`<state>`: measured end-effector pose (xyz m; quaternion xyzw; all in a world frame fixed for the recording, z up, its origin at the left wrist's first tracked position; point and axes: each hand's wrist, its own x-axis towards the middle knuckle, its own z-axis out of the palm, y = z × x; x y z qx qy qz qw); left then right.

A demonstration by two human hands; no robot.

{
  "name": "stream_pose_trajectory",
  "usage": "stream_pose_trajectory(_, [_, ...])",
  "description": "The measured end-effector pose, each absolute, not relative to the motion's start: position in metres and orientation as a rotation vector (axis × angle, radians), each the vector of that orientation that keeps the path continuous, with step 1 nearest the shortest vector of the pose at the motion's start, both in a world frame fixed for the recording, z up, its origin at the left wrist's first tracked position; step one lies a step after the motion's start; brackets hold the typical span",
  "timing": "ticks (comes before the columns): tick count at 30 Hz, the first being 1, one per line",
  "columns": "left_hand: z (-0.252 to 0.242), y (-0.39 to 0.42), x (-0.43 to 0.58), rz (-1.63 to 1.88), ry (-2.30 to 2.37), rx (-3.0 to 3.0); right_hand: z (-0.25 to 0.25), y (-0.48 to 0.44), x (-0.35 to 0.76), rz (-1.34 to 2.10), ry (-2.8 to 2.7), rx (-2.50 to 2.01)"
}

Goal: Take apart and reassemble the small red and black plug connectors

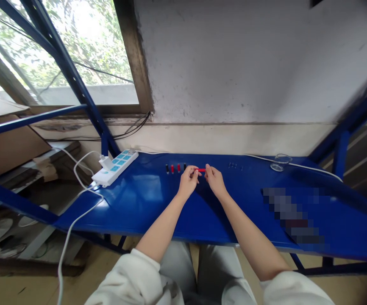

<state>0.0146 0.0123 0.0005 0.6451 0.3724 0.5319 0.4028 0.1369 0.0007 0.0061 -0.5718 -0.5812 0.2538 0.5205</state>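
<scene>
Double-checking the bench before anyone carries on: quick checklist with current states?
1. Red piece held at both ends: ok, pinched between the left hand and right hand.
2. Black and red pieces in a row: ok, four visible on the blue table.
3. Left hand clear of that row: cannot tell, the rightmost black piece is right beside it.
4. Small clear pieces away from the hands: ok, they lie beyond the right hand, to its right.
5. Power strip clear of the hands: ok, well off to the left.
6. Item at right identified: cannot tell, pixelated.
</scene>
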Motion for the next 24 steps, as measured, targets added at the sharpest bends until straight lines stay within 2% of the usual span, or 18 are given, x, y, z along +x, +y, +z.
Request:
stream_pose_trajectory(5, [0.002,0.010,0.014,1.389,0.937,1.570,0.011,-0.004,0.139,0.508,-1.493,-1.319])
stream_pose_trajectory(12, [0.003,0.011,0.014,1.471,1.024,1.480,0.003,0.008,0.140,0.754,-1.518,-1.078])
stream_pose_trajectory(20, [0.007,0.016,0.009,1.671,1.076,1.191,0.000,0.012,0.144,0.740,-1.431,-1.078])
stream_pose_trajectory(24, [0.005,0.018,0.008,1.552,1.077,1.212,0.000,0.014,0.146,0.725,-1.333,-1.090])
